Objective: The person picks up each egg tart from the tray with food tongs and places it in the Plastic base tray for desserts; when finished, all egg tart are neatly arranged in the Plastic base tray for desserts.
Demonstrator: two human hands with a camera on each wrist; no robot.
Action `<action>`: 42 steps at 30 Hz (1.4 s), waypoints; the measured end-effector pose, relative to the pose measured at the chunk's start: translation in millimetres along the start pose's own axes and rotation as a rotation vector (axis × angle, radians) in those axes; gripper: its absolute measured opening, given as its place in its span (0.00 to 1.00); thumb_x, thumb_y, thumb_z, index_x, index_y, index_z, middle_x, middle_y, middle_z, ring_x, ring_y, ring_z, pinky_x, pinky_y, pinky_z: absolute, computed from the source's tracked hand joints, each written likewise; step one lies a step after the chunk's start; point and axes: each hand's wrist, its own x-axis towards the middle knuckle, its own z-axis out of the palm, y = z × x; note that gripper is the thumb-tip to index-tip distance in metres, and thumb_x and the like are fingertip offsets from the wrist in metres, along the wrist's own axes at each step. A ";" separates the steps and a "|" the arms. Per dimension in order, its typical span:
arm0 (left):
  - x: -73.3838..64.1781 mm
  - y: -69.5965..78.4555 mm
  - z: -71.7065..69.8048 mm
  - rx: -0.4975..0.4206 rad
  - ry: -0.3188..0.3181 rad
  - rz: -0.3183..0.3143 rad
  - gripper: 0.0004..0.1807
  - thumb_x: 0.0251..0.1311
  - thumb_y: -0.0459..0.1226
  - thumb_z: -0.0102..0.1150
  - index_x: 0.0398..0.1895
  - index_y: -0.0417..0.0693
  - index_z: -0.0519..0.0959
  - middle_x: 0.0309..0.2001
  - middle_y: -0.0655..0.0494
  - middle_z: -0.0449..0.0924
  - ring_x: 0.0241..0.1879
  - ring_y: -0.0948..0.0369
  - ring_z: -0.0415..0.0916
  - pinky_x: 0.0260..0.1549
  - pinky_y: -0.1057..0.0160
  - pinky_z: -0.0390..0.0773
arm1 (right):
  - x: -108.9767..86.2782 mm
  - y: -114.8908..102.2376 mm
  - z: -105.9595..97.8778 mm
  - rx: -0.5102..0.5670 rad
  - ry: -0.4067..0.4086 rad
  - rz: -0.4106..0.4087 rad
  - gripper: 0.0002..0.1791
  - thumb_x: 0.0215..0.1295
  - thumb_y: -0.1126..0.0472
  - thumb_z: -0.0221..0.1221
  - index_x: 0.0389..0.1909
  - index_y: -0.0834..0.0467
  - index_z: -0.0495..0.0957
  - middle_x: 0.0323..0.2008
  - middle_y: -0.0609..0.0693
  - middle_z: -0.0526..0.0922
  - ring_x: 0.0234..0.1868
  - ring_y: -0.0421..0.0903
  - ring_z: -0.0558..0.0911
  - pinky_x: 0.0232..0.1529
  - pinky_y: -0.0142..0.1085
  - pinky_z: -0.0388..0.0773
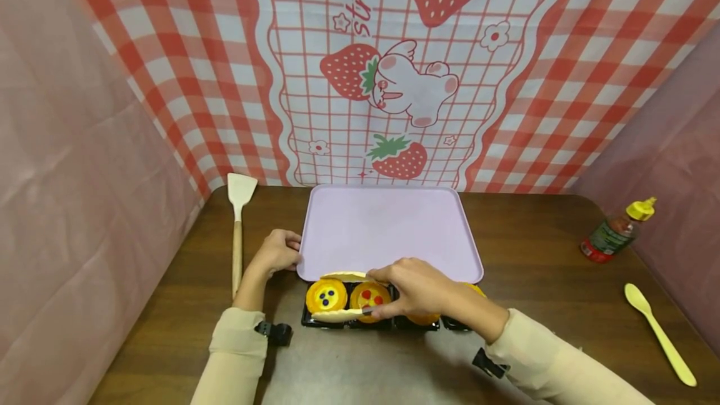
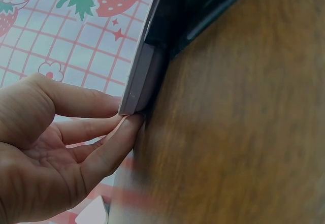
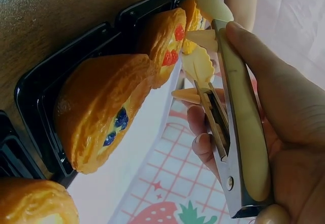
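Note:
My left hand (image 1: 277,252) pinches the edge of the lilac tray (image 1: 388,230) near its front left corner. In the left wrist view, the fingertips (image 2: 133,123) are right at the tray's rim. My right hand (image 1: 416,289) grips cream-handled tongs (image 3: 249,127). Their two pale jaws are spread, one on the far side and one on the near side of the leftmost egg tart (image 1: 326,291), topped with blueberries. Beside it sits a tart with red berries (image 1: 368,295). Two more tarts stand to the right, partly hidden by my right hand and forearm.
Black plastic containers (image 3: 38,82) hold the tarts along the tray's front edge. A wooden-handled spatula (image 1: 237,249) lies at the left. On the right are a yellow-capped sauce bottle (image 1: 610,239) and a yellow spoon (image 1: 658,333). A strawberry-print cloth (image 1: 349,155) hangs behind.

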 end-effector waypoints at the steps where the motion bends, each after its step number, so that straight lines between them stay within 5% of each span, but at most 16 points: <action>1: 0.1 0.5 0.2 0.000 0.003 -0.004 0.24 0.42 0.19 0.60 0.48 0.23 0.75 0.36 0.40 0.74 0.27 0.54 0.76 0.24 0.59 0.85 | -0.2 -0.2 0.0 -0.001 0.000 0.002 0.34 0.57 0.41 0.69 0.57 0.61 0.80 0.42 0.49 0.87 0.36 0.41 0.83 0.41 0.39 0.81; 12: -1.2 1.3 3.1 0.017 0.016 -0.025 0.25 0.43 0.18 0.61 0.51 0.24 0.75 0.39 0.38 0.75 0.29 0.54 0.77 0.25 0.57 0.86 | -9.3 -8.9 -10.5 -0.018 0.053 0.088 0.45 0.50 0.34 0.70 0.62 0.60 0.76 0.48 0.51 0.86 0.47 0.46 0.82 0.50 0.45 0.81; 18: -1.1 1.4 5.6 0.009 0.008 -0.014 0.26 0.44 0.18 0.61 0.52 0.23 0.74 0.39 0.37 0.75 0.29 0.53 0.77 0.26 0.56 0.86 | -36.4 -3.2 -28.7 -0.026 0.214 0.191 0.52 0.43 0.34 0.74 0.66 0.62 0.73 0.52 0.54 0.83 0.49 0.48 0.82 0.48 0.47 0.82; 22: 0.0 -1.0 4.3 0.002 -0.009 0.005 0.26 0.43 0.19 0.61 0.52 0.22 0.74 0.38 0.38 0.75 0.29 0.52 0.78 0.26 0.56 0.86 | -63.0 18.4 -39.2 -0.038 0.371 0.271 0.53 0.43 0.34 0.74 0.64 0.64 0.73 0.47 0.54 0.85 0.40 0.45 0.81 0.37 0.40 0.81; 26: -2.1 -1.1 1.7 -0.001 -0.022 0.027 0.25 0.42 0.19 0.61 0.50 0.20 0.73 0.36 0.38 0.74 0.28 0.52 0.77 0.24 0.57 0.85 | -94.1 52.5 -44.2 0.000 0.515 0.427 0.52 0.44 0.38 0.75 0.64 0.67 0.73 0.35 0.52 0.83 0.26 0.43 0.71 0.24 0.34 0.69; 32: -4.0 -0.7 2.6 -0.003 -0.004 -0.006 0.27 0.42 0.18 0.61 0.52 0.21 0.73 0.38 0.37 0.74 0.29 0.53 0.77 0.25 0.56 0.86 | -140.8 109.1 -38.8 -0.011 0.675 0.665 0.35 0.47 0.39 0.74 0.49 0.60 0.79 0.18 0.49 0.68 0.21 0.47 0.66 0.22 0.37 0.61; 37: -4.7 0.3 4.7 0.008 0.008 -0.008 0.27 0.42 0.18 0.61 0.52 0.20 0.73 0.38 0.37 0.74 0.28 0.54 0.76 0.25 0.55 0.86 | -168.4 144.1 -27.4 -0.010 0.706 0.857 0.43 0.48 0.35 0.72 0.53 0.66 0.77 0.33 0.66 0.81 0.33 0.66 0.78 0.30 0.54 0.73; 40: -4.2 -0.6 5.2 0.003 0.006 -0.005 0.27 0.42 0.18 0.61 0.52 0.20 0.73 0.38 0.37 0.74 0.28 0.54 0.77 0.25 0.55 0.86 | -176.2 156.9 -20.3 0.001 0.698 0.930 0.51 0.49 0.34 0.70 0.59 0.73 0.73 0.46 0.74 0.80 0.44 0.75 0.76 0.40 0.64 0.73; 42: -4.2 -1.0 5.2 -0.001 0.001 -0.003 0.27 0.42 0.18 0.62 0.52 0.20 0.73 0.38 0.37 0.74 0.28 0.54 0.77 0.25 0.55 0.86 | -178.4 162.8 -15.6 -0.002 0.698 0.959 0.52 0.49 0.34 0.70 0.58 0.75 0.72 0.46 0.75 0.79 0.44 0.77 0.76 0.41 0.64 0.73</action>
